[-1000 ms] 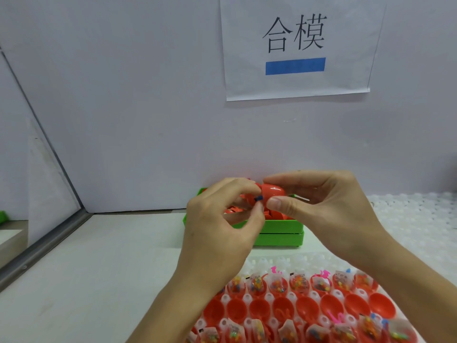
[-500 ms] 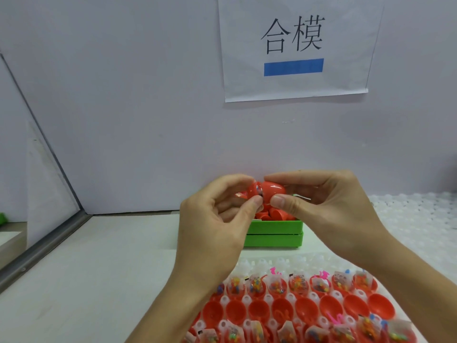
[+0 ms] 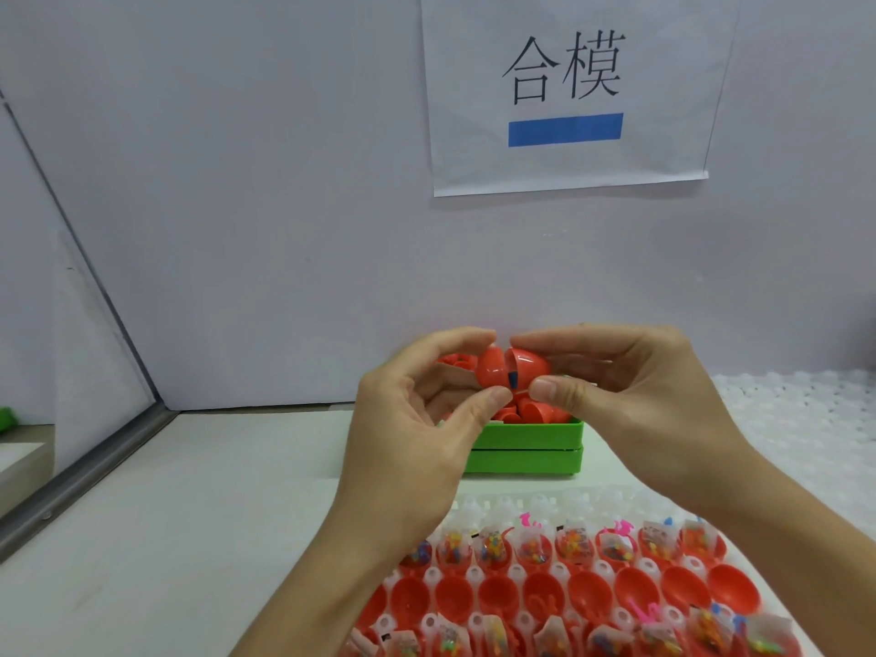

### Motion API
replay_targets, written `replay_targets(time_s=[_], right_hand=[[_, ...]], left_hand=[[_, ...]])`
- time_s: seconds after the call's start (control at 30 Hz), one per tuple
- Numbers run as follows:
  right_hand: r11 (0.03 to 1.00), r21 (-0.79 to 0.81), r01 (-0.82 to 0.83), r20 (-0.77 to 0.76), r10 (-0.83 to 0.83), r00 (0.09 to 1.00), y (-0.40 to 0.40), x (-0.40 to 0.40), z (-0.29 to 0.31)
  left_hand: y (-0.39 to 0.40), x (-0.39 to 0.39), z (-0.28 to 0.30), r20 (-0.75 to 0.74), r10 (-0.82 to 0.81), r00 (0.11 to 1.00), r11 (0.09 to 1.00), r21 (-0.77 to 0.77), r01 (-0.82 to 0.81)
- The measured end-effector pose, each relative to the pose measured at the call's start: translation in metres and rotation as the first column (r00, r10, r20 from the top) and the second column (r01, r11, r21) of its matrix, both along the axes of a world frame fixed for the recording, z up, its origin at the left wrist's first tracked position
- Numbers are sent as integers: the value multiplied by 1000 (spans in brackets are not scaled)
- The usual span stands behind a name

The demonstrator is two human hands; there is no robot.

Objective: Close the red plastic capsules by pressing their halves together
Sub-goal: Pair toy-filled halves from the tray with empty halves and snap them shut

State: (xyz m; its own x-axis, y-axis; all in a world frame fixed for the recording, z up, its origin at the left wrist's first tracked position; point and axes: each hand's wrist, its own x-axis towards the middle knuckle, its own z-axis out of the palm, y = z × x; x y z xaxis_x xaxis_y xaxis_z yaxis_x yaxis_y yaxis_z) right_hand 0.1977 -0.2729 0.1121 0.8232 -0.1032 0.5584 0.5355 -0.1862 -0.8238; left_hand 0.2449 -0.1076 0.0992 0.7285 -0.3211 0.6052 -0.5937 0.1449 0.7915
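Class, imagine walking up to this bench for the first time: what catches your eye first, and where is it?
Centre frame, the left hand and right hand pinch a red capsule, its halves not quite shut, above a green box. Nearest the camera lies a tray of open red halves, and a paper sign hangs on the wall.

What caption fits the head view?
Left hand and right hand press red capsule halves together above green bin.

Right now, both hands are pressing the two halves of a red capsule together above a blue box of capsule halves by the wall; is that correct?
Not quite: the box is green, not blue, as the head view shows. The rest holds: the left hand and right hand each pinch one half of the red capsule above that box of capsule halves by the wall.
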Motion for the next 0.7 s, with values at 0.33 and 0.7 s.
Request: replay_targets(time_s=[0.33,0.7], right_hand=[[1000,13,5,15,-6,1000,1,2,-2],[997,84,-3,1,3,1000,3,3,-4]], left_hand=[[4,3,2,196,34,980,988,140,-62],[6,2,5,364,149,919,949,210,-237]])
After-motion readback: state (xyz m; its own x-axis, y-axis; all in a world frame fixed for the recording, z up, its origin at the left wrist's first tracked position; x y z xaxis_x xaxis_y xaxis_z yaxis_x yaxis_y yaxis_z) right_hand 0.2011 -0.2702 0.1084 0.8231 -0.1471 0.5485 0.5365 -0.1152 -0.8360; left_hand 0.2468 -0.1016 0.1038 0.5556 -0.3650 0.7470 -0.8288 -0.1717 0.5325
